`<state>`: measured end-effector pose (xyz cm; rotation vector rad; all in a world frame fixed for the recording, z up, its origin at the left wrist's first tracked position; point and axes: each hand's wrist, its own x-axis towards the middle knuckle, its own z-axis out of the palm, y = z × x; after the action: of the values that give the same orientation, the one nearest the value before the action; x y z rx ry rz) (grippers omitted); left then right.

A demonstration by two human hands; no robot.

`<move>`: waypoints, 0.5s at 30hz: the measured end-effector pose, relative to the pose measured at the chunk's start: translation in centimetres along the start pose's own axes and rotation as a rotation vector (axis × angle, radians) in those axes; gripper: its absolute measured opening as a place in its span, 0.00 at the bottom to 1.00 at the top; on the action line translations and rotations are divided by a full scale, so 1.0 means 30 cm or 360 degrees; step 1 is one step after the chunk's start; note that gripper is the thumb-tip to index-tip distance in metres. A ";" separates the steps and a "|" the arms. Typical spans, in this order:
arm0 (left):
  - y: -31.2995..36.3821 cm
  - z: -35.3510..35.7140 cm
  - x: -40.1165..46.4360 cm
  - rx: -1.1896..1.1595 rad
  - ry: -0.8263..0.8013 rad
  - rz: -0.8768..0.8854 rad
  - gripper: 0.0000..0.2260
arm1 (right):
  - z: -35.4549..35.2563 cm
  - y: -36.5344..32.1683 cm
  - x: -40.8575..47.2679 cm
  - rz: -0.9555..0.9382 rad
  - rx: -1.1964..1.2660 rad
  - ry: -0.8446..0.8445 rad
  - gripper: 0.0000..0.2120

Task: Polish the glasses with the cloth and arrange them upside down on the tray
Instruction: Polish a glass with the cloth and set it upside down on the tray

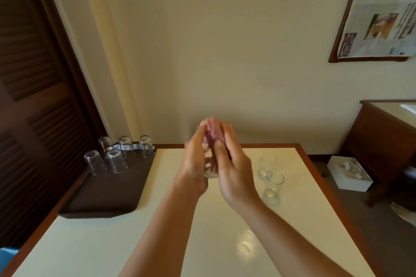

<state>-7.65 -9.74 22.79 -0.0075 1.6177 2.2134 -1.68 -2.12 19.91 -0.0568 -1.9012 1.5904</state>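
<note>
Both hands are raised together over the middle of the cream table (112, 243). My left hand (193, 164) grips a clear glass (210, 173), whose base shows between the palms. My right hand (231, 164) presses a pink cloth (212, 130) against and into that glass; the picture is blurred there. A dark brown tray (108, 195) lies at the table's left, and several clear glasses (117, 161) stand upside down at its far end. Two upright glasses (273, 188) stand on the table to the right of my hands.
A dark louvred door (33, 96) rises behind the tray on the left. To the right of the table stand a white tissue box (347, 175) and a brown wooden cabinet (382, 141). A newspaper sheet (380, 11) hangs on the wall at upper right.
</note>
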 end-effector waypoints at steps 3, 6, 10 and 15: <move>-0.001 0.009 0.003 -0.0092 0.0323 0.0099 0.32 | 0.016 -0.009 -0.116 0.0031 0.0073 -0.0134 0.20; -0.030 0.053 -0.029 0.0228 0.0229 0.0141 0.25 | -0.009 0.020 0.012 0.0181 0.0543 0.0104 0.18; -0.041 0.066 -0.024 0.0224 0.0151 0.0302 0.30 | -0.015 -0.014 0.016 0.0184 0.0483 0.0144 0.17; -0.037 0.055 -0.030 0.0088 0.0360 0.0300 0.30 | 0.016 0.027 -0.033 0.0132 0.0256 -0.0004 0.16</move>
<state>-6.11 -8.23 22.55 -0.0966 1.8687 2.3799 -1.43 -2.76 18.72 -0.0658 -1.7873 1.7946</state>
